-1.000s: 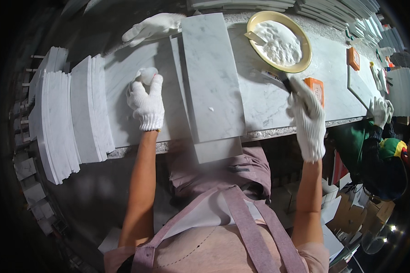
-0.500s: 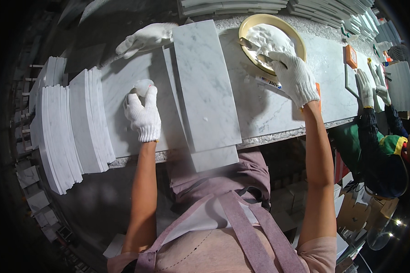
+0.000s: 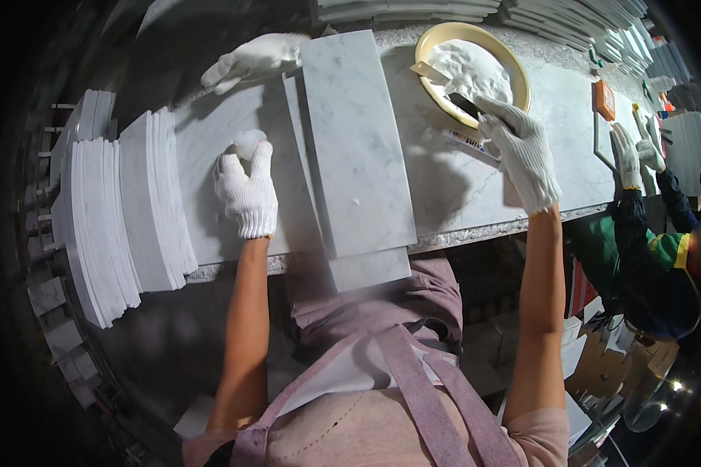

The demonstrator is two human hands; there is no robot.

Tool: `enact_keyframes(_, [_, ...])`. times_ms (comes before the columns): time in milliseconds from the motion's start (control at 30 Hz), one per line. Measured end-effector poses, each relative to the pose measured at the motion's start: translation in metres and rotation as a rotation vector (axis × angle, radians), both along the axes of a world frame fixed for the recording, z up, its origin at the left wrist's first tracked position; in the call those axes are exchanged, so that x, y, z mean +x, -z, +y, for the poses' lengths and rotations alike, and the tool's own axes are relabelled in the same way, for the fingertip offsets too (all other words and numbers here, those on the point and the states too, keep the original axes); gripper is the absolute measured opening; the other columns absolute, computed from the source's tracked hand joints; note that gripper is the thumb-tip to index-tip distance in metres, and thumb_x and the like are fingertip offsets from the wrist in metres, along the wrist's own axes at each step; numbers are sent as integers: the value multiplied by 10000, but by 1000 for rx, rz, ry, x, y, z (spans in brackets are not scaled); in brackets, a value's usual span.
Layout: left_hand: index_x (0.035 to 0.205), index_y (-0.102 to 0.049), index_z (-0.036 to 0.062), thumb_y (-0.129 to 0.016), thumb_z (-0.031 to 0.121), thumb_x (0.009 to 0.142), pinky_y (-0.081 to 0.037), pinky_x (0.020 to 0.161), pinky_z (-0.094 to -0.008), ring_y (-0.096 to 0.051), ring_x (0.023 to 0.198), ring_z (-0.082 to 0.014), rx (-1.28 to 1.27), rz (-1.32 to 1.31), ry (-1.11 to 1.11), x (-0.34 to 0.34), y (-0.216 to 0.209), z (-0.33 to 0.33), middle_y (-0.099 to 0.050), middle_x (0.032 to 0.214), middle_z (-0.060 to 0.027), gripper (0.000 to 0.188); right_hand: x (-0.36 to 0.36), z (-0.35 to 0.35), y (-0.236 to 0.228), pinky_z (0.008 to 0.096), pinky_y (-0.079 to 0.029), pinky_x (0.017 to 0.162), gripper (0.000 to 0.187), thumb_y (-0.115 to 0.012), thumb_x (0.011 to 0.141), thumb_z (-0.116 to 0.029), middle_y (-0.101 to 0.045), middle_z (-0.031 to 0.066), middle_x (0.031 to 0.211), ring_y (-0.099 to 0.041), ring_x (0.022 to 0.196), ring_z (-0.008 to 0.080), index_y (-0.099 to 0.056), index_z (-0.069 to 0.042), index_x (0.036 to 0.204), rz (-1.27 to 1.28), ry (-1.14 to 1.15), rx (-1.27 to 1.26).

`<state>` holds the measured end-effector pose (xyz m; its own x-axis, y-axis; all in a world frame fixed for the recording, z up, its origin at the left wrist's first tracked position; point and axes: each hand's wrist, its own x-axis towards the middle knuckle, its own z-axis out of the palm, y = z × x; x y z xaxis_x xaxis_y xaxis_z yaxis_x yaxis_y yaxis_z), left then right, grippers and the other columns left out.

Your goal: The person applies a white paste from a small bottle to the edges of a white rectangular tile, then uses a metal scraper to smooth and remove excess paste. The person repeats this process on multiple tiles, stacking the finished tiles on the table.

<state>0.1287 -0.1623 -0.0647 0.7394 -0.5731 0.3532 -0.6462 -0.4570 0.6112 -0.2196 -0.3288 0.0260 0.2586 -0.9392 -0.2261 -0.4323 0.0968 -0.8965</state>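
My left hand [image 3: 244,191], in a white knit glove, closes its fingertips around a translucent whitish round lump [image 3: 249,143] above the marble worktop. In my right hand [image 3: 519,148], also gloved, is a putty knife [image 3: 465,103], its dark blade at the near rim of a yellow bowl [image 3: 524,76]. White paste or powder [image 3: 469,68] fills much of that bowl. A second flat blade [image 3: 431,73] rests across its left rim. Between my hands a grey-veined marble slab [image 3: 358,148] lies on another slab [image 3: 370,270], overhanging the near edge with a small white speck on it.
Stacked marble tiles [image 3: 105,226] stand at left, more [image 3: 413,9] at the far side. A white glove [image 3: 253,61] lies beyond the slab; whether a hand fills it, I cannot tell. A tube [image 3: 471,144] and orange box [image 3: 604,100] lie rightward. A co-worker's gloved hand [image 3: 625,156] is at right.
My right hand has drawn back toward me and slightly right, bringing the putty knife from the paste to the bowl's near rim. My left hand has stayed nearly still.
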Motion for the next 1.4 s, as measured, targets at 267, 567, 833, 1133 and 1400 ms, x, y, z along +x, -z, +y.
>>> enact_keyframes(267, [1166,-708,-15,-860,397,860,-532,939,-483,-659,1089,-372,-3,48,-27,-4,-3,1,-717,1133,-197,536,19,102,-19,174,-447,546,339,-682,1019,-125,-703,-22,917,-579,670,24,-724,-65,1350,-164,-12,365])
enact_keyframes(567, [1185,-712,-22,-866,392,850,-529,959,-478,-658,1112,-369,-11,65,-35,-2,-1,2,-724,1142,-202,554,43,146,10,318,-572,761,322,-675,969,7,-763,111,971,-715,821,193,-734,-25,1284,124,-289,-418])
enact_keyframes(833, [1157,-723,-29,-869,385,847,-523,957,-479,-659,1099,-361,-41,59,-17,-2,-3,1,-733,1100,-195,537,48,149,-9,347,-568,801,367,-645,967,44,-733,128,968,-699,834,258,-720,-45,1315,174,-302,-419])
enact_keyframes(1133, [1123,-720,-15,-877,359,844,-522,937,-478,-657,1074,-353,-104,33,-16,-7,-5,1,-728,1075,-183,492,46,151,-30,362,-545,749,378,-786,920,-108,-697,131,921,-669,796,274,-730,-54,1289,273,-415,-400])
enact_keyframes(1400, [1141,-718,-10,-887,360,831,-532,938,-481,-658,1075,-362,-121,56,-12,-3,-1,2,-718,1121,-189,511,50,150,-27,376,-531,672,307,-737,974,-176,-675,96,847,-660,724,266,-755,-123,1275,353,-439,-345])
